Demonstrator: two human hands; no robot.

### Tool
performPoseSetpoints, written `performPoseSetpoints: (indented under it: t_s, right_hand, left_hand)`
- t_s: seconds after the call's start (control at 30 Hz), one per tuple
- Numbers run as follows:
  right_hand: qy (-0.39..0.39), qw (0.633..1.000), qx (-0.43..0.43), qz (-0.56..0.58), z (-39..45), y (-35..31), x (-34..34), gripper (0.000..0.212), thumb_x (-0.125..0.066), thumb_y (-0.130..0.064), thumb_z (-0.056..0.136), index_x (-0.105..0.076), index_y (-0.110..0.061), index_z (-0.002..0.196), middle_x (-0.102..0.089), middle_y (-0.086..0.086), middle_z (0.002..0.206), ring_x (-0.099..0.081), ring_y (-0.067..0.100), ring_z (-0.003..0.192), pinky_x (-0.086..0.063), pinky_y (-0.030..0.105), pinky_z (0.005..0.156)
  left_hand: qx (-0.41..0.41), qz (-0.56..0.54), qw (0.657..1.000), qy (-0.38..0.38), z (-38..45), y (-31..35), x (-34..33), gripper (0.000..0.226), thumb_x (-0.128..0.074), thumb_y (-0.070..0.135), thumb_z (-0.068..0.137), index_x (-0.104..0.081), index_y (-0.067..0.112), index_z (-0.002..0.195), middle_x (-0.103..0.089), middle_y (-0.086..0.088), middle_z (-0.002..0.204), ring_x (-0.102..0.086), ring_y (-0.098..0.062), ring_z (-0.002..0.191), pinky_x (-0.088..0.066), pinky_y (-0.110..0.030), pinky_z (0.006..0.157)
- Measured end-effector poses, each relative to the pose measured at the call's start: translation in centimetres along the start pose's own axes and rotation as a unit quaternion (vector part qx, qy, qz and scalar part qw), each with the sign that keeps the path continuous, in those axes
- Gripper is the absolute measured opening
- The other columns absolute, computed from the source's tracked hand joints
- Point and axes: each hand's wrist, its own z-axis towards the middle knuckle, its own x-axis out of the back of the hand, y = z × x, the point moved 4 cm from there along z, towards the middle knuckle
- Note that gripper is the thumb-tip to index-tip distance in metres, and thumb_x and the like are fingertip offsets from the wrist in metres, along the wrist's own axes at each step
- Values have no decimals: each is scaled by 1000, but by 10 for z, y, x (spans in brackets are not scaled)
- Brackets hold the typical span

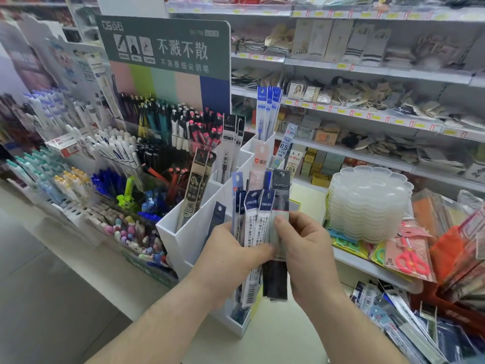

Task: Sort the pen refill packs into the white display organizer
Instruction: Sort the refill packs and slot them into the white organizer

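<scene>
My left hand (233,254) grips a fanned bundle of pen refill packs (258,227) upright, just in front of the white display organizer (183,232). My right hand (305,249) pinches the rightmost grey pack (280,206) of that bundle with its thumb on the front. The organizer's compartments hold sorted packs: brown-black ones (195,185) at the front left, black ones (232,143) further back, blue-white ones (267,111) at the far end. A single dark pack (216,219) stands in a near compartment.
A pen display rack (147,132) with a green sign stands left of the organizer. A stack of clear plastic trays (367,203) sits to the right. Loose refill packs (409,319) fill a red basket at the lower right. Shelves of goods run behind.
</scene>
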Motion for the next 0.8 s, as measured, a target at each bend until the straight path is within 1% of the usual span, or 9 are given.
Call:
performPoseSetpoints:
  t_s: [0.07, 0.13, 0.27, 0.33, 0.4, 0.47, 0.57, 0.7, 0.8]
  right_hand:
    - [-59, 997, -21, -39, 5, 0, 1, 17, -58, -13, 99, -73, -10, 91, -75, 11, 85, -67, 20, 65, -52, 28, 55]
    - [-122, 989, -44, -65, 14, 0, 5, 19, -60, -12, 97, -76, -9, 85, -66, 17, 75, -43, 15, 47, -33, 22, 43]
    - [-182, 979, -58, -73, 23, -9, 10, 22, -68, -18, 85, -70, 4, 90, -55, 16, 69, -28, 13, 46, -25, 21, 42]
    - [-149, 986, -63, -38, 29, -14, 12, 15, -64, -13, 89, -69, 0, 83, -55, 5, 56, -27, 10, 43, -23, 19, 42]
    - [-64, 995, -71, 8, 41, -14, 21, 27, -59, -7, 95, -66, -11, 70, -47, -6, 46, -26, 7, 40, -19, 18, 41]
    - [16, 997, -63, 47, 55, -15, 31, 25, -58, -9, 98, -59, -12, 73, -37, -8, 44, -24, 5, 37, -17, 18, 39]
    - [84, 995, -33, 39, 71, -18, 42, 20, -61, -14, 97, -55, -10, 78, -37, -3, 51, -26, 6, 37, -20, 18, 36]
    - [116, 992, 30, -34, 85, -31, 34, 22, -67, -14, 94, -59, -9, 75, -51, 2, 58, -39, 10, 37, -33, 22, 39]
    - [87, 988, 70, -105, 97, -40, 15, 18, -69, -13, 92, -63, -11, 75, -59, 3, 60, -46, 12, 38, -37, 25, 43]
  left_hand:
    - [-1, 19, 1000, -3, 2, 2, 5, 22, -78, 5, 75, -74, 16, 95, -78, -6, 92, -74, -21, 91, -61, -33, 79]
    - [5, 40, 999, -13, 4, 5, 10, 30, -75, 12, 69, -74, 16, 98, -77, -6, 95, -74, -24, 94, -59, -40, 86]
    - [19, 54, 998, -26, 4, 13, 15, 37, -77, 17, 67, -72, 17, 104, -78, -3, 98, -73, -20, 96, -57, -44, 92]
    - [16, 45, 999, -2, 6, 18, 20, 34, -81, 15, 74, -70, 15, 106, -78, -1, 98, -74, -19, 95, -57, -43, 90]
    - [-5, 16, 999, 45, 6, 27, 29, 20, -74, 4, 84, -67, 11, 101, -78, -1, 92, -75, -19, 85, -59, -36, 75]
    - [-45, -6, 995, 84, 2, 40, 39, 14, -68, -1, 87, -66, 9, 96, -78, -3, 88, -75, -19, 77, -58, -31, 64]
    - [-101, -18, 988, 117, -2, 59, 52, 12, -66, -2, 87, -66, 7, 95, -77, -6, 87, -74, -20, 74, -60, -30, 63]
    - [-117, -28, 983, 137, 0, 70, 63, 13, -67, -2, 87, -65, 8, 95, -77, -8, 86, -73, -21, 71, -58, -27, 60]
    - [-106, -40, 984, 141, 0, 69, 64, 13, -68, -2, 86, -65, 10, 91, -76, -8, 82, -72, -19, 67, -57, -26, 58]
